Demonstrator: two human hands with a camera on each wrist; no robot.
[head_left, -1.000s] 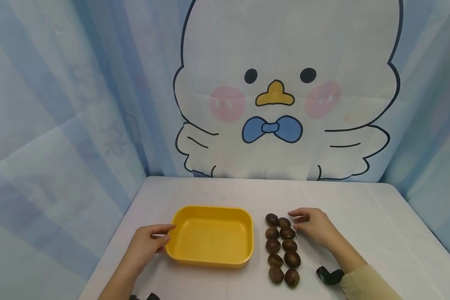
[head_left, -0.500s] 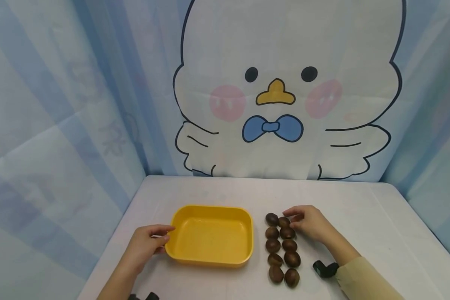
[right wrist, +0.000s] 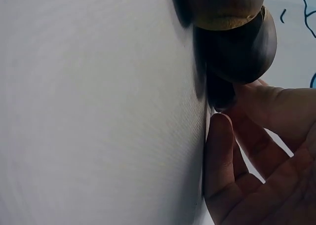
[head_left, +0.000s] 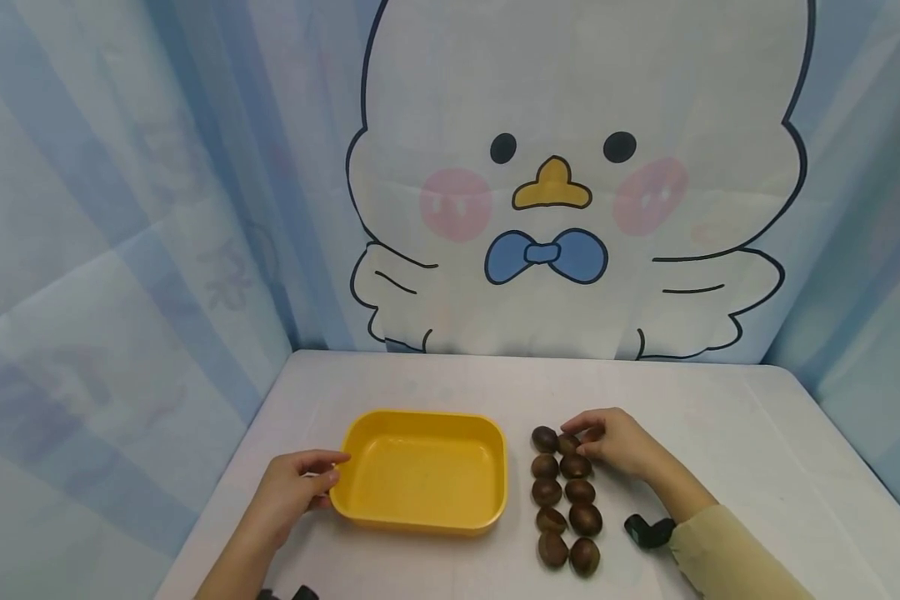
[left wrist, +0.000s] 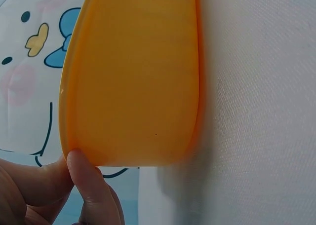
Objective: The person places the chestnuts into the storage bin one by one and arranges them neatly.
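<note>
At the left short end of a yellow plastic tray (head_left: 427, 492), my left hand (head_left: 291, 492) pinches the rim. The left wrist view has the thumb and a finger at the corner of the tray (left wrist: 133, 82). My right hand (head_left: 621, 442) is at the far end of two columns of brown chestnuts (head_left: 585, 518). Its thumb and fingers are round the farthest chestnut (head_left: 567, 444) of the right column. From the right wrist, that dark chestnut (right wrist: 220, 93) shows between the fingertips, partly hidden by a nearer one. Nothing lies inside the tray.
A white-covered table (head_left: 690, 400) carries everything. Chestnuts stand close together, just right of the tray. Behind the table hangs a curtain (head_left: 450, 317) with a cartoon bird on it. A black wrist device (head_left: 648, 532) sits by the right sleeve (head_left: 727, 554).
My right hand has moved left from beside the chestnuts, and its fingers have come round the farthest one of the right column. The left hand and tray stay in place.
</note>
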